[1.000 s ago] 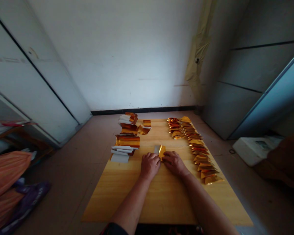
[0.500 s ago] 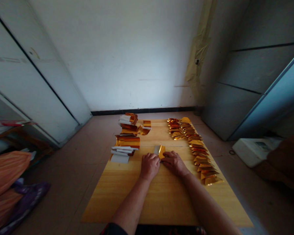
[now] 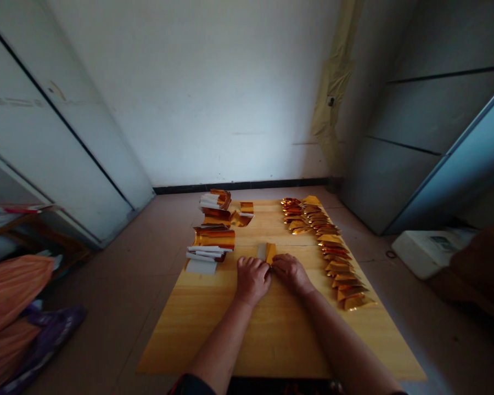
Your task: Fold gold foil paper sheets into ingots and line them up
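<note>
A small sheet of gold and grey paper point(image 3: 270, 252) lies on the wooden table point(image 3: 247, 340), partly folded, with its gold part on the right. My left hand point(image 3: 253, 278) is closed on its lower left edge, fingers curled and pressed down. From the right, my right hand point(image 3: 291, 272) pinches the lower right edge, its fingertips close to those of my left hand. The fingertips hide the near end of the paper. Stacks of curled gold and white sheets point(image 3: 214, 239) lie on the left of the table. Folded gold pieces point(image 3: 336, 255) overlap in a long row on the right.
Behind the table stands a white wall point(image 3: 230, 99) with a dark skirting. On the floor at the right is a white box point(image 3: 422, 252). Orange and purple bags point(image 3: 18, 296) are at the lower left. Grey panels point(image 3: 432, 115) rise at the right.
The gold part of the paper has shifted slightly left and looks flatter and narrower. Both hands have stayed at its near end with only small finger movements.
</note>
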